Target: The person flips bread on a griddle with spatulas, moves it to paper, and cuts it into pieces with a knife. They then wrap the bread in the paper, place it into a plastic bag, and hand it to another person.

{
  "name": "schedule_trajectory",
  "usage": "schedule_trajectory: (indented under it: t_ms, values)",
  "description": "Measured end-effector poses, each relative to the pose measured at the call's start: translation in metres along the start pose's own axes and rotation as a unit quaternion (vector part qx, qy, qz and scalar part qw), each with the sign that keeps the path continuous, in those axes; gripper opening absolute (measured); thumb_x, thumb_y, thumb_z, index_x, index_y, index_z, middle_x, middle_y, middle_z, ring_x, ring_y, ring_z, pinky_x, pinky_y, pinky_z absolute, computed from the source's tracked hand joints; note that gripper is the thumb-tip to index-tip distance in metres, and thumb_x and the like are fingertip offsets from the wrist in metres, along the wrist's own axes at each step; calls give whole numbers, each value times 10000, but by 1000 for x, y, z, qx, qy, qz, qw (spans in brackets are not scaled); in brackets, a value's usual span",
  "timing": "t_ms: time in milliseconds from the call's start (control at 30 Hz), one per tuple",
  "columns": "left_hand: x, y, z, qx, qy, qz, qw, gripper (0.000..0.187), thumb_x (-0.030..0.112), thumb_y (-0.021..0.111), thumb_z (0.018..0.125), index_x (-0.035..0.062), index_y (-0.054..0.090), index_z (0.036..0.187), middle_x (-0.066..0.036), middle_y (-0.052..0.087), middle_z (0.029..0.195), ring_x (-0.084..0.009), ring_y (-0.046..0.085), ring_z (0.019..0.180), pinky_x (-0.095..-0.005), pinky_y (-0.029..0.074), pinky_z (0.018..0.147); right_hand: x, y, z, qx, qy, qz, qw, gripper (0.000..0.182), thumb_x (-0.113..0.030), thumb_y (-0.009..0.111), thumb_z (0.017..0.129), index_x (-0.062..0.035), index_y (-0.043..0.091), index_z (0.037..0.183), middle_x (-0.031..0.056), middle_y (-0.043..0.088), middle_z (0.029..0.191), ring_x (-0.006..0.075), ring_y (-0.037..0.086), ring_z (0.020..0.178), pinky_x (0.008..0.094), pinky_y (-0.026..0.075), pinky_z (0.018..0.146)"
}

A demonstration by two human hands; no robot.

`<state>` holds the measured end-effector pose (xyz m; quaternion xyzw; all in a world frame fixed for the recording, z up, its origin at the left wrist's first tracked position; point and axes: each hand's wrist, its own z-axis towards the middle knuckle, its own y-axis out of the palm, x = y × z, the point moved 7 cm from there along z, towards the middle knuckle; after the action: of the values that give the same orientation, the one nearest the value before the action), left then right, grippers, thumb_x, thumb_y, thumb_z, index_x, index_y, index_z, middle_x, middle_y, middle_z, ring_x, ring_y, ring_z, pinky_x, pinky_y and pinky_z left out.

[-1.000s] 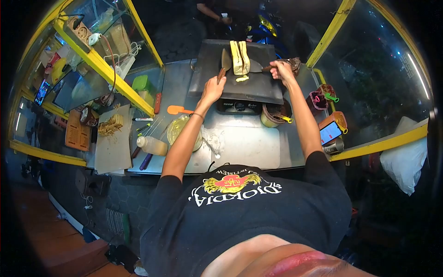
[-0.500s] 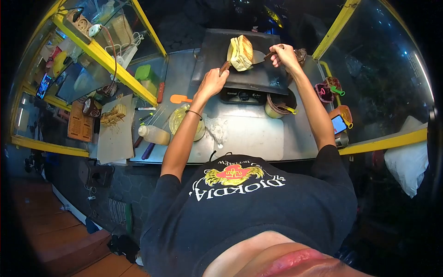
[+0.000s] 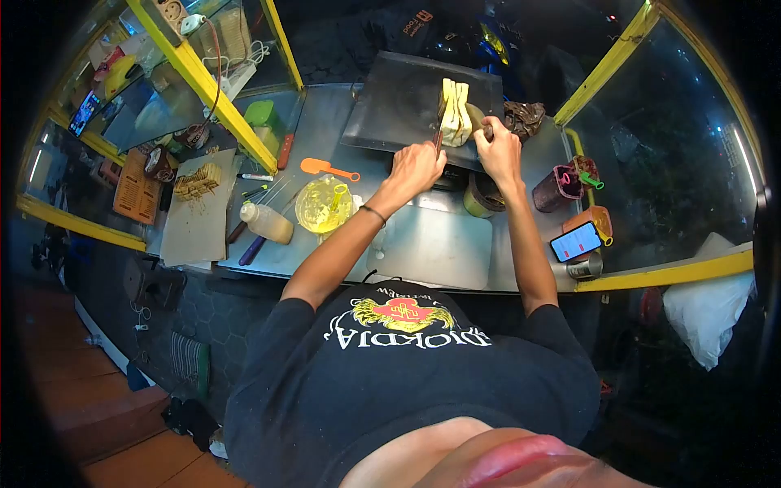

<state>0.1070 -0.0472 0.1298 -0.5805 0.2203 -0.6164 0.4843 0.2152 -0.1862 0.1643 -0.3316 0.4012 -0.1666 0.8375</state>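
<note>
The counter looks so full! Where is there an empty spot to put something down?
The white board in front of the person is bare, between the yellow bowl and the phone. The griddle's left half is free too. It is crowded left of the bowl, with a squeeze bottle and pens, and around the bread, where the left hand and right hand grip spatulas.

Bare cutting board (image 3: 431, 248) is free; yellow bowl (image 3: 324, 205) crowds left.

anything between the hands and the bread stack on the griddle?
Only the tools they hold. The left hand and right hand each grip a spatula handle, and the blades press the bread stack from either side on the griddle. No other object lies between hands and stack.
</note>
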Motion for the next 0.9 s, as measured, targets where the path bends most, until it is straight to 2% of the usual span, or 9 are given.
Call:
schedule_trajectory:
  t_ms: [233,400,433,533,633,700,767,867,900]
  values:
    - [-31,4,41,39,-33,-36,998,482,381,519,940,-57,671,807,-315,645,785,-475,652,797,-523,520,749,16,28,49,6,-20,-11,1000,315,-238,622,821,-44,660,1067,227,688,928,419,662,880,483,522,776]
    - [-66,4,-2,-3,-112,-115,987,654,508,406,959,-62,695,821,-326,642,831,-490,641,851,-520,514,787,36,-5,16,-16,62,-13,998,350,-312,632,809,-31,706,1005,204,703,928,335,686,916,394,514,817]
    - [-84,27,-7,8,-97,-178,979,711,588,408,954,-40,692,778,-250,672,726,-377,686,722,-477,513,704,38,-10,0,-14,118,10,993,356,-321,663,820,-6,710,978,161,715,846,263,697,776,359,525,727]
    - [-99,76,-45,-119,-269,-524,799,771,710,442,893,-4,587,1146,-48,607,722,-92,425,436,-288,407,411,88,28,-33,-67,201,236,948,353,-302,688,898,35,683,1006,72,634,654,92,553,501,235,404,461]
    - [-82,107,-82,-213,-337,-734,550,815,716,523,845,63,360,1306,-141,589,922,-123,431,573,-348,449,569,88,45,-66,-112,274,229,927,503,-365,694,898,-2,593,1231,47,607,593,76,474,411,228,298,392]
    - [-75,105,-108,-249,-363,-765,469,819,691,464,890,67,287,1390,-209,614,985,-177,552,630,-374,525,575,81,36,-79,-39,254,131,957,580,-397,686,894,24,566,1276,73,626,593,74,534,492,219,346,451]
    - [-55,44,-138,-352,-224,-778,470,720,630,414,949,60,350,1383,-192,620,1011,-182,581,648,-343,547,577,57,14,-87,98,170,-63,978,490,-339,657,926,13,585,1258,58,638,663,64,514,500,198,378,508]
    - [-84,-65,-190,-402,-21,-651,643,451,431,459,1007,44,572,1209,-127,654,842,-125,551,542,-264,472,476,-40,46,-105,105,180,385,899,248,-163,575,979,-17,659,1159,-71,536,688,2,388,484,190,314,444]
    - [-109,-103,-208,-404,51,-597,691,380,364,483,1015,37,641,1126,-95,656,748,-99,527,491,-237,435,433,-108,54,-108,33,145,362,920,217,-155,573,977,-27,685,1112,-89,495,662,-21,320,486,192,217,409]
